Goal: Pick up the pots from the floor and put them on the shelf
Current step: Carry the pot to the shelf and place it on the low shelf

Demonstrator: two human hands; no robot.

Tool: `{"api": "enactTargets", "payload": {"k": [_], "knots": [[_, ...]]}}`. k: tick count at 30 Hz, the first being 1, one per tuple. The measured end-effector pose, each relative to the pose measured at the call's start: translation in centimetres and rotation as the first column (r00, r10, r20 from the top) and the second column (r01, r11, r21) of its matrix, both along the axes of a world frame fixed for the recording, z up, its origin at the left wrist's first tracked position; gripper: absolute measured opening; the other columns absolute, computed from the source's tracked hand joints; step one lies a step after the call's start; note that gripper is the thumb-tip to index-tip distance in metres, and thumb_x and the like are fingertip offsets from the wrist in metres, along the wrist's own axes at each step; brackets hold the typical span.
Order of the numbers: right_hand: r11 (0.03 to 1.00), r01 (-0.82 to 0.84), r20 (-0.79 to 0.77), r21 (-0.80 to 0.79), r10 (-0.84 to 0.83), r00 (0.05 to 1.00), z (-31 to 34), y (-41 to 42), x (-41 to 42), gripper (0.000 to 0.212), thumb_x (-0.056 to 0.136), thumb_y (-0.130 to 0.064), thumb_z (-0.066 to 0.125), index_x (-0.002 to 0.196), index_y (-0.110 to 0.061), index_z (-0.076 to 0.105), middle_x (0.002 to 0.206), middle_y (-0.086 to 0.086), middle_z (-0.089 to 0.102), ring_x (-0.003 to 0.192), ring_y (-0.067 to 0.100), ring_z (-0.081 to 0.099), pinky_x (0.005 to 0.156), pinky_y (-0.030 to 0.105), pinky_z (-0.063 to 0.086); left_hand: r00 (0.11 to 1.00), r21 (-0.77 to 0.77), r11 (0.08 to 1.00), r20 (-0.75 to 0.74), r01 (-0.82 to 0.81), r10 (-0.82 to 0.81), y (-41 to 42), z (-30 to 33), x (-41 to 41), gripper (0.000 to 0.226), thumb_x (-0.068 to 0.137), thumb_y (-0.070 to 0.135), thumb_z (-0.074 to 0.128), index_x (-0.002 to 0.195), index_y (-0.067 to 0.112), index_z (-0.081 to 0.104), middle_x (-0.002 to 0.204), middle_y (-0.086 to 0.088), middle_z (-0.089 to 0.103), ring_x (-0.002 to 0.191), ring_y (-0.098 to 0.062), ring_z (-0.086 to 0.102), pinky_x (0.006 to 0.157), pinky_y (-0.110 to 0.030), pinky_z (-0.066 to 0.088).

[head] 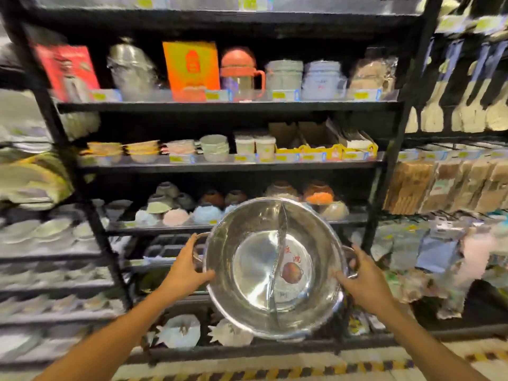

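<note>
A large shiny steel pot (255, 259) with a curved divider down its middle and a round sticker inside is held up in front of the black shelf unit (228, 107), its open side facing me. My left hand (185, 268) grips the pot's left handle and rim. My right hand (360, 276) grips the right handle. The pot hangs at the height of the lower shelves and covers part of them.
The shelves carry boxes, jars and a jug on top, stacked bowls (178, 210) in the middle, and plates (178, 329) at the bottom. More plates stand on a rack at the left (35, 232). Packaged goods (439, 185) hang at the right. The tiled floor (275, 367) lies below.
</note>
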State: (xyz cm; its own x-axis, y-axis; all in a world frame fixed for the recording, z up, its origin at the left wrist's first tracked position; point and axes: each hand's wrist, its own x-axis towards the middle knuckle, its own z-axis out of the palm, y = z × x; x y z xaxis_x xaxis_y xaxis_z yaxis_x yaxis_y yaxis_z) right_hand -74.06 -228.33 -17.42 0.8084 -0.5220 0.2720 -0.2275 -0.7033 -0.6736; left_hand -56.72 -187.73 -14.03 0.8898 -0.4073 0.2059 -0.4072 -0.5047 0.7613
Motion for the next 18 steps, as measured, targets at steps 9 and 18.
{"api": "enactTargets", "payload": {"k": [9, 18], "knots": [[0.923, -0.382, -0.048, 0.033, 0.384, 0.922, -1.5, 27.7, 15.4, 0.098, 0.074, -0.058, 0.076, 0.153, -0.02, 0.032, 0.135, 0.003, 0.057, 0.106, 0.02, 0.064, 0.083, 0.037, 0.054, 0.899, 0.044, 0.902, -0.074, -0.429, 0.431, 30.7, -1.5, -0.5, 0.123, 0.06, 0.056, 0.085, 0.157, 0.031, 0.012, 0.138, -0.008, 0.054, 0.107, -0.022, 0.061, 0.086, -0.04, 0.054], [0.719, -0.694, -0.095, 0.026, 0.693, 0.714, -2.0, 51.7, 27.9, 0.086, 0.08, -0.051, 0.075, 0.151, -0.025, 0.034, 0.13, 0.008, 0.057, 0.081, 0.005, 0.06, 0.073, 0.034, 0.055, 0.727, -0.107, 0.72, -0.029, -0.685, 0.687, 51.8, -3.6, -4.2, 0.087, 0.052, 0.06, 0.083, 0.125, 0.063, 0.035, 0.098, 0.021, 0.065, 0.078, 0.002, 0.065, 0.059, -0.013, 0.05]]}}
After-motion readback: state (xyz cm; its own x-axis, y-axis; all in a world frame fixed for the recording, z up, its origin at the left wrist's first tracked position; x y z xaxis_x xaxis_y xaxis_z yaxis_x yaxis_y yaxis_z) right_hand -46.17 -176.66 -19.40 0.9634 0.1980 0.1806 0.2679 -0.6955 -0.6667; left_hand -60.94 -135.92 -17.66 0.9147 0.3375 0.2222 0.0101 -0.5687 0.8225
